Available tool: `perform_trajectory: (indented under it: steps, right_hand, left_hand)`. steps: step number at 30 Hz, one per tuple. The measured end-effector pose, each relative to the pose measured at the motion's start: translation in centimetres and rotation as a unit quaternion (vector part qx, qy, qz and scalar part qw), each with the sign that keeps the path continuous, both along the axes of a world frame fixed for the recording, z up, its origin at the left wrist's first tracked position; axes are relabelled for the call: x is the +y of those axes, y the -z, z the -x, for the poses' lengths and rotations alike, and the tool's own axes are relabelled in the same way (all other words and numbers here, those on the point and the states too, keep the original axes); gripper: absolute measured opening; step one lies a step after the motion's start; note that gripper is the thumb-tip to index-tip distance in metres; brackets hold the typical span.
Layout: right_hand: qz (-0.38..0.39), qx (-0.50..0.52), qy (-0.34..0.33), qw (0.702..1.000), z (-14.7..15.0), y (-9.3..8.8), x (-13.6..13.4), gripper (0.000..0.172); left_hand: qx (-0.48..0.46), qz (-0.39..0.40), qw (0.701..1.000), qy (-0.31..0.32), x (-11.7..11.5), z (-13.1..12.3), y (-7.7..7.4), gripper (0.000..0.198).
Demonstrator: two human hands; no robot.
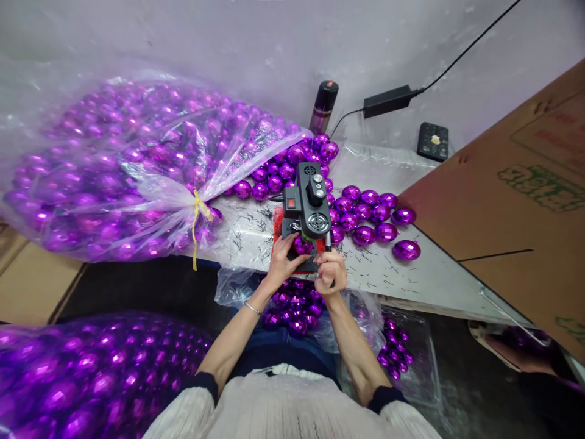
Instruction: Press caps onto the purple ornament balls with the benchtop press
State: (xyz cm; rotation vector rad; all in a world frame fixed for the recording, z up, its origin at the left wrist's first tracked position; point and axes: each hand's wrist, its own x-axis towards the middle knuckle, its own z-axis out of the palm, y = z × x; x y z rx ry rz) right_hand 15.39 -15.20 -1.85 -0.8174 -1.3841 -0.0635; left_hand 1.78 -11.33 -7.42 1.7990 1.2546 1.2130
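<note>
A small black bench drill press [313, 201] with a red switch stands near the table's front edge on a red base. Under its head sits a shiny purple faceted ball [302, 245]. My left hand [282, 262] has its fingers and thumb closed about this ball. My right hand [331, 272] is wrapped round the lever handle [328, 241] on the machine's right side. Several more purple balls [364, 211] lie loose on the table, to the right of the press and behind it. The drill tip is hidden.
A big clear bag of purple balls [114, 164], tied with yellow string, fills the left. A cardboard box [512, 201] stands at the right. Behind are a spray can [324, 105], a power adapter [387, 101] and a dark square device [432, 141]. More balls [292, 305] lie on my lap.
</note>
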Motion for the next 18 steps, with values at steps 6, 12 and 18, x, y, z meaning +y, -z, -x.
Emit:
perform_trajectory:
  steps: [6, 12, 18]
  right_hand:
    - [0.051, 0.026, 0.056, 0.997, 0.4, -6.1, -0.1, 0.037]
    - [0.097, 0.02, 0.051, 0.994, 0.3, -9.7, -0.2, 0.039]
    - [0.141, 0.004, 0.078, 0.987, -1.4, -7.4, -1.9, 0.039]
  left_hand:
    - [-0.04, 0.031, 0.999, 0.002, 0.4, -0.2, -0.4, 0.064]
    - [-0.119, 0.06, 0.991, -0.016, -1.7, 1.5, -1.8, 0.071]
    - [-0.053, 0.055, 0.995, 0.06, -6.9, 6.1, -1.6, 0.075]
